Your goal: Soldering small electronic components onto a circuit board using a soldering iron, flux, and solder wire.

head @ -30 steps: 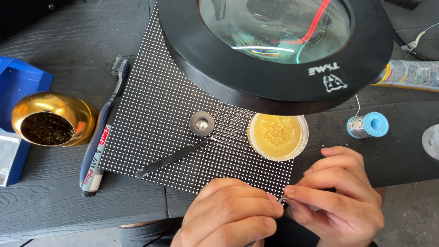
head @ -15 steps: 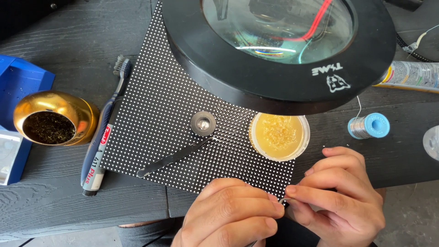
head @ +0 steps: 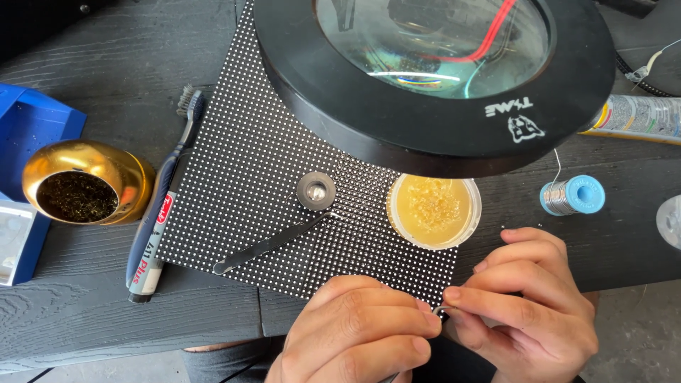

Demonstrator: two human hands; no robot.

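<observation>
**Two hands pinch something tiny at the panel's lower corner**

At the bottom centre of the frame, the left hand [head: 358, 333] and the right hand [head: 528, 301] meet fingertip to fingertip just off the lower right corner of a black dotted panel [head: 241, 163]. Both are curled with fingers pinched together; a thin, pale sliver shows between the tips, but it is too small to say what it is or which hand truly grips it. The wrists run off the lower edge.

A large round magnifier lamp [head: 433, 78] fills the upper right and hides the panel's upper right part; its glass shows only blurred reflections and a red streak. Below its rim, a small round tub of yellow paste [head: 434, 211] sits on the panel's right edge. A flat metal tool with a round head [head: 284, 227] lies slanted on the panel.

Along the panel's left side lie a dark toothbrush [head: 167, 191] and a marker pen [head: 147, 259]. A gold bowl of dark wool [head: 85, 183] sits at far left beside a blue tray [head: 28, 142], which is cut off. At right, a blue spool of wire [head: 573, 196] stands on the dark wooden table [head: 106, 319]; a tube [head: 638, 117] and a clear object at the right edge are only partly in view.
</observation>
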